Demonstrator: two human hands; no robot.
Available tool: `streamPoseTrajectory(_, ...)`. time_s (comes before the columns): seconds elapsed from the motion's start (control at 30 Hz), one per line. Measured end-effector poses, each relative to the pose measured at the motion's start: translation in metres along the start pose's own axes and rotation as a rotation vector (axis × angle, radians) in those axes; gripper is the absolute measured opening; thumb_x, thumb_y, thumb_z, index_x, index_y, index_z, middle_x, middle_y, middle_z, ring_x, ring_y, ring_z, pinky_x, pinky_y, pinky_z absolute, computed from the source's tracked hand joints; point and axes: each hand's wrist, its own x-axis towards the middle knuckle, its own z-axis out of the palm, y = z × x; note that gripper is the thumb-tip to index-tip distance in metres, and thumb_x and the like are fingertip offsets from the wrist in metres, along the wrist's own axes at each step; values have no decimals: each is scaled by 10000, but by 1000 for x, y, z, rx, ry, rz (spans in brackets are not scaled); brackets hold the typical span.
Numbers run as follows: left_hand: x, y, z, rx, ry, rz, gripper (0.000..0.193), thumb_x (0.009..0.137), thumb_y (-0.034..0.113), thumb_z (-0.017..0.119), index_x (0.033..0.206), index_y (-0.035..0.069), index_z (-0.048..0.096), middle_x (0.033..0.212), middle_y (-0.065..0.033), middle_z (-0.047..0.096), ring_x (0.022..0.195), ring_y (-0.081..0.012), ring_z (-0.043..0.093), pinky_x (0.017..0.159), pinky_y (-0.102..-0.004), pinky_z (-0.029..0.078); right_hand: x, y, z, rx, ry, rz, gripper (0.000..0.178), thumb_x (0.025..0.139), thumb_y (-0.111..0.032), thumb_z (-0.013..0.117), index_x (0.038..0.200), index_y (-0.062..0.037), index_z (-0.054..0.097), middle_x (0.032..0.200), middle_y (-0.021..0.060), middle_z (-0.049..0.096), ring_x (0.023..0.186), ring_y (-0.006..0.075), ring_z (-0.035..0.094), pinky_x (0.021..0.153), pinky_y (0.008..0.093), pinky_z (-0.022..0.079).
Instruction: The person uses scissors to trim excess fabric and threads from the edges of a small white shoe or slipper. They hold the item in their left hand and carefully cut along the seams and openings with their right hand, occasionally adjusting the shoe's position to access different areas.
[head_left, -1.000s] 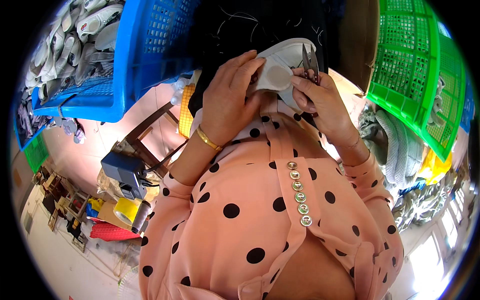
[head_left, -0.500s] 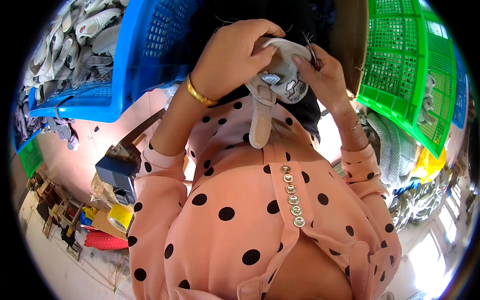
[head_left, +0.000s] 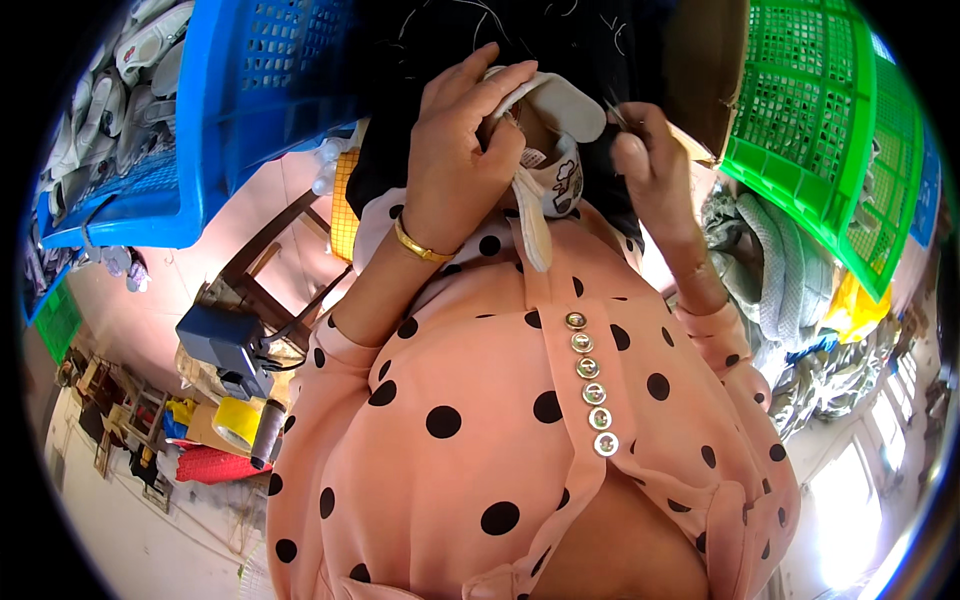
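My left hand (head_left: 465, 150) is closed on a white shoe upper (head_left: 568, 106), held over my dark-covered lap. A small printed cartoon pattern shows on its lower side, and a long pale tongue-like strip (head_left: 535, 225) hangs toward my shirt. Part of the upper is hidden behind my fingers. Just to its right, apart from it, my right hand (head_left: 652, 170) is closed round small thread snips (head_left: 615, 112). Only their thin metal tips stick out; the rest is covered by the fingers. Loose pale threads (head_left: 485, 15) lie on the dark cloth beyond the hands.
At the left stands a blue plastic basket (head_left: 215, 120), with many white shoes (head_left: 110, 110) beside it. A green crate (head_left: 800, 110) and a cardboard box edge (head_left: 705, 80) are at the right. Grey shoe pieces (head_left: 780, 260) lie below the crate. A dark box-shaped device (head_left: 222, 335) sits lower left.
My right hand has let go of the shoe upper's edge and moved slightly right, still with the snips. My left hand has turned the upper, and its hanging strip has swung a little.
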Motion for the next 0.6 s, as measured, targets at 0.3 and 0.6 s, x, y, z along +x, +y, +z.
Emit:
streamPoseTrajectory(0.3, -6, 1, 3, 36, 26, 58, 464, 745, 18, 576, 1192, 102, 670, 1326, -181, 549, 1197, -331, 505, 969, -387, 452, 10, -52, -36, -975, -253, -404, 420, 875, -424, 629, 683, -70, 509, 464, 76, 510, 441, 246, 564, 415, 321, 403)
streamPoseTrajectory(0.6, -10, 5, 3, 86, 16, 124, 463, 733, 7, 578, 1184, 62, 667, 1317, -192, 554, 1189, -348, 502, 957, -401, 458, 20, -54, -28, -990, -344, -406, 421, 882, -426, 608, 667, -76, 521, 478, 80, 527, 417, 254, 559, 378, 326, 404)
